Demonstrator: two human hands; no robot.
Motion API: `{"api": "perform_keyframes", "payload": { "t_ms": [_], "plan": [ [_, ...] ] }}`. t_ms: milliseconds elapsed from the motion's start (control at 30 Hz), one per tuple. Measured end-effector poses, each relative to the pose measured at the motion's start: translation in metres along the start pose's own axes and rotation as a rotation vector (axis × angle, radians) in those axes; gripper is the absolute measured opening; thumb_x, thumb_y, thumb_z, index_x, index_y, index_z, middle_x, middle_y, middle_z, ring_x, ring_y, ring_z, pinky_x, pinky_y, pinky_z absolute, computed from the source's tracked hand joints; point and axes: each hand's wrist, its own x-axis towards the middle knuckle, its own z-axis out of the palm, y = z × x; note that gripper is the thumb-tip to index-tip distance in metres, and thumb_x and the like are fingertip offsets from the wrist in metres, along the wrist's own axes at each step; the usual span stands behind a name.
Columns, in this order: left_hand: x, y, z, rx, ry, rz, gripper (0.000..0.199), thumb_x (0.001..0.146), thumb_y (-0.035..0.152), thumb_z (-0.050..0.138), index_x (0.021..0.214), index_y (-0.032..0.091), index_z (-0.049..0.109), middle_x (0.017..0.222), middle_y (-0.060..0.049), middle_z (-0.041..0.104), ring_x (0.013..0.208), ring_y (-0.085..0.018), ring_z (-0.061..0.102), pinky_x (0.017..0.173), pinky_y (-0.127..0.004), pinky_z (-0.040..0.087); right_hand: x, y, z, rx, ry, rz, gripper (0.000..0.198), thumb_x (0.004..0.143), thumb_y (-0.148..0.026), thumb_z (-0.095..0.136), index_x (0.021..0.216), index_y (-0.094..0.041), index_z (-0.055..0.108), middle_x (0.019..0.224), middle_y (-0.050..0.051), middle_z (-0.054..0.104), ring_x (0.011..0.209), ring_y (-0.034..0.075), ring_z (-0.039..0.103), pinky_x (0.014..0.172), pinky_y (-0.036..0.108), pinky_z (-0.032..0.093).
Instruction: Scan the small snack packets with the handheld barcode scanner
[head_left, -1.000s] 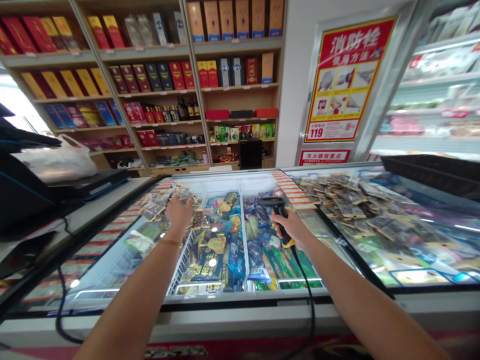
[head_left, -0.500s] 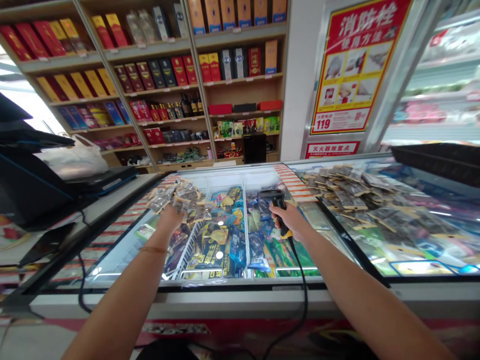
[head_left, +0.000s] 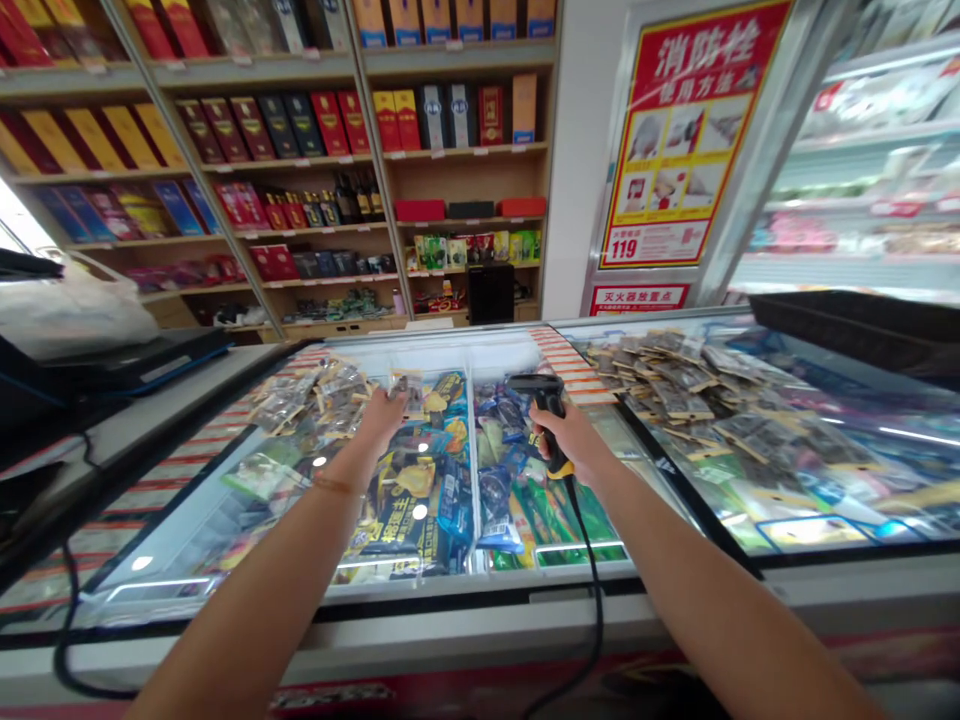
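My left hand (head_left: 385, 412) is closed on a small clear packet (head_left: 407, 392) with a tan edge, held above the glass top of a chest freezer (head_left: 442, 345). Just left of it lies a pile of similar packets (head_left: 334, 392) on the glass. In my right hand (head_left: 566, 437) is a black and yellow barcode scanner (head_left: 551, 410), its head pointing left towards the packet. From its handle a black cable (head_left: 589, 560) hangs over the freezer's front edge. Below the glass, bagged frozen goods (head_left: 409, 500) show in white wire compartments.
A larger heap of packets (head_left: 675, 370) covers the glass on the right, near a black tray (head_left: 862, 325). At left, a white plastic bag (head_left: 71, 305) rests by dark equipment. Shelves of boxes (head_left: 457, 150) stand behind.
My left hand has moved right, away from the pile, with one packet in it. The scanner stays in my right hand at about the same place. The view has shifted slightly.
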Motion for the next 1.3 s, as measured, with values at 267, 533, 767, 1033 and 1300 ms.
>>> {"api": "perform_keyframes", "payload": {
  "t_ms": [267,533,767,1033,1300],
  "plan": [
    [-0.004,0.019,0.099,-0.48,-0.195,-0.06,0.018,0.075,0.024,0.072,0.081,0.019,0.056,0.079,-0.002,0.064,0.075,-0.015,0.064,0.074,-0.033,0.056,-0.002,0.001,0.0,-0.042,0.039,-0.022,0.03,0.073,-0.034,0.074,0.089,-0.02,0.053,0.059,-0.007,0.056,0.037,0.009,0.05,0.036,0.022,0.038],
    [0.003,-0.008,0.107,-0.626,-0.224,0.014,0.028,0.065,0.034,0.079,0.077,0.019,0.06,0.07,0.002,0.063,0.07,-0.012,0.063,0.073,-0.026,0.051,-0.013,0.007,0.01,-0.141,-0.011,-0.061,0.035,0.072,-0.042,0.073,0.093,-0.021,0.052,0.059,-0.008,0.055,0.036,0.008,0.05,0.037,0.022,0.039],
    [0.007,-0.014,0.11,-0.708,-0.2,0.026,0.032,0.063,0.029,0.078,0.085,0.019,0.058,0.071,0.003,0.065,0.068,-0.012,0.064,0.073,-0.027,0.052,-0.018,0.024,0.018,-0.241,-0.046,-0.104,0.036,0.076,-0.043,0.07,0.099,-0.021,0.054,0.059,-0.007,0.056,0.037,0.01,0.051,0.039,0.023,0.04],
    [0.01,-0.019,0.111,-0.609,-0.184,0.041,0.033,0.062,0.033,0.078,0.087,0.02,0.06,0.075,0.0,0.068,0.074,-0.016,0.067,0.072,-0.028,0.051,-0.021,0.02,0.019,-0.312,-0.043,-0.117,0.034,0.076,-0.042,0.068,0.098,-0.021,0.054,0.055,-0.007,0.055,0.038,0.011,0.052,0.041,0.024,0.041],
    [0.009,-0.018,0.112,-0.639,-0.186,0.043,0.03,0.062,0.03,0.077,0.083,0.019,0.058,0.069,0.0,0.066,0.066,-0.015,0.066,0.07,-0.03,0.052,-0.023,0.016,0.019,-0.299,-0.045,-0.124,0.034,0.074,-0.042,0.07,0.095,-0.02,0.055,0.055,-0.007,0.054,0.038,0.011,0.051,0.041,0.023,0.04]
  ]
}}
